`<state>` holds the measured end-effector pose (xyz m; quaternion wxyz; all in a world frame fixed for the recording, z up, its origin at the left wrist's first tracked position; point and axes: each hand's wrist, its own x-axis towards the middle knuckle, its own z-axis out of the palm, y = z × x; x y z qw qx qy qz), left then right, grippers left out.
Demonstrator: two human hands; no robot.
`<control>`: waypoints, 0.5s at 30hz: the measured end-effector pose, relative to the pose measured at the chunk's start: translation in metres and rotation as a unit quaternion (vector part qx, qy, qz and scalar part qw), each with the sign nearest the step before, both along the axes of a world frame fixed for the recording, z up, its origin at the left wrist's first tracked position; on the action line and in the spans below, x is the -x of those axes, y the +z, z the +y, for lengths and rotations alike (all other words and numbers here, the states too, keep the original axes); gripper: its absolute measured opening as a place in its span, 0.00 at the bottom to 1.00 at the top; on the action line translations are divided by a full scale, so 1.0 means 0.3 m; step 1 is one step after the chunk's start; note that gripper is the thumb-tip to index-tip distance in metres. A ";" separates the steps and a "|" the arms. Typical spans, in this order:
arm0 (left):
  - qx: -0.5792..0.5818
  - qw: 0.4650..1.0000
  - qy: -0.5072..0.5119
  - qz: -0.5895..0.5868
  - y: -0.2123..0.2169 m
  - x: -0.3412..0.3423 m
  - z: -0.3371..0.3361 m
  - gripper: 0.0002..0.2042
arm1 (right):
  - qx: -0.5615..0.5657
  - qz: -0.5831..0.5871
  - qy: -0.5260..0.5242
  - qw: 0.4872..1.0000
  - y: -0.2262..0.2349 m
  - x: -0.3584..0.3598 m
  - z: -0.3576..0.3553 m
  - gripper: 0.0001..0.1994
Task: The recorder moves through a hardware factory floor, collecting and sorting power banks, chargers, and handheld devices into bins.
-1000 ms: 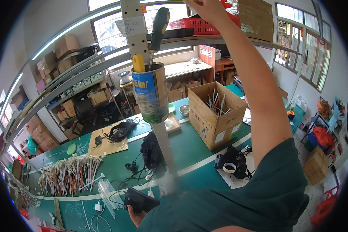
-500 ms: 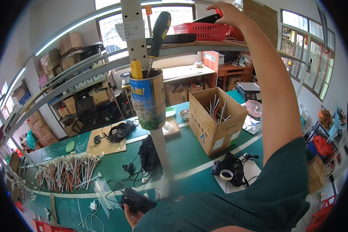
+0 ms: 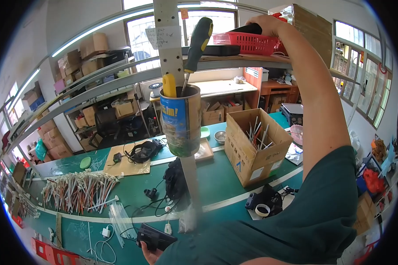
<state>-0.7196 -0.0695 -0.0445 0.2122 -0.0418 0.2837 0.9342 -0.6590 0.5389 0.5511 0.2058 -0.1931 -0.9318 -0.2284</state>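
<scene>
Low in the view, my left hand (image 3: 151, 255) is wrapped round the lower edge of a black, box-shaped device (image 3: 155, 237) with a dark cable at its side. My right arm reaches up to the high shelf (image 3: 227, 63). There my right hand (image 3: 268, 24) is closed over a long black object (image 3: 248, 29) lying at the top of a red plastic basket (image 3: 247, 43); its kind is partly hidden by the hand. A flat black case (image 3: 220, 50) lies beside the basket.
A tin (image 3: 181, 123) holding a screwdriver (image 3: 199, 44) and a yellow-handled tool hangs on the upright post. On the green bench stand an open carton (image 3: 247, 161) of thin rods, a heap of cable-like strips (image 3: 79, 192), a black bag (image 3: 174, 181), and a tape roll (image 3: 262, 210).
The view has shifted, so the scene sits slightly lower and farther right. My right hand has settled lower over the black object at the basket. My left hand still holds the black device.
</scene>
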 end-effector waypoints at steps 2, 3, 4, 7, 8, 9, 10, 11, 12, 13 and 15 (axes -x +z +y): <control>0.004 1.000 -0.001 0.001 -0.012 0.008 0.005 0.29 | -0.012 0.053 0.047 0.997 -0.016 -0.015 0.005 0.35; 0.006 1.000 -0.002 0.002 -0.016 0.011 0.009 0.29 | -0.013 0.053 0.046 0.997 -0.014 -0.014 0.014 0.35; 0.010 1.000 -0.003 0.002 -0.020 0.013 0.006 0.29 | -0.033 0.059 0.058 0.996 -0.017 -0.012 0.020 0.33; 0.020 1.000 -0.005 0.002 -0.020 0.010 0.007 0.29 | -0.100 0.052 0.067 0.991 -0.019 -0.004 0.017 0.30; 0.020 1.000 -0.004 0.001 -0.015 0.006 0.014 0.29 | -0.148 0.041 0.064 0.986 -0.017 -0.005 0.008 0.29; 0.036 0.999 0.022 -0.011 -0.009 0.004 0.027 0.29 | -0.148 0.040 0.065 0.986 -0.018 -0.010 0.002 0.29; 0.050 0.997 0.049 -0.023 0.002 0.000 0.041 0.29 | -0.177 0.046 0.068 0.981 -0.017 -0.017 -0.003 0.28; 0.048 0.997 0.049 -0.023 0.006 -0.002 0.049 0.29 | -0.207 0.053 0.072 0.974 -0.012 -0.025 -0.012 0.27; 0.038 0.998 0.052 -0.021 0.009 -0.003 0.055 0.29 | -0.210 0.053 0.073 0.973 -0.003 -0.034 -0.027 0.27; 0.031 0.998 0.052 -0.021 0.012 -0.009 0.052 0.29 | -0.232 0.060 0.076 0.968 -0.001 -0.052 -0.042 0.26; 0.029 0.999 0.035 -0.024 0.032 -0.018 0.032 0.29 | -0.257 0.067 0.078 0.961 0.018 -0.100 -0.062 0.25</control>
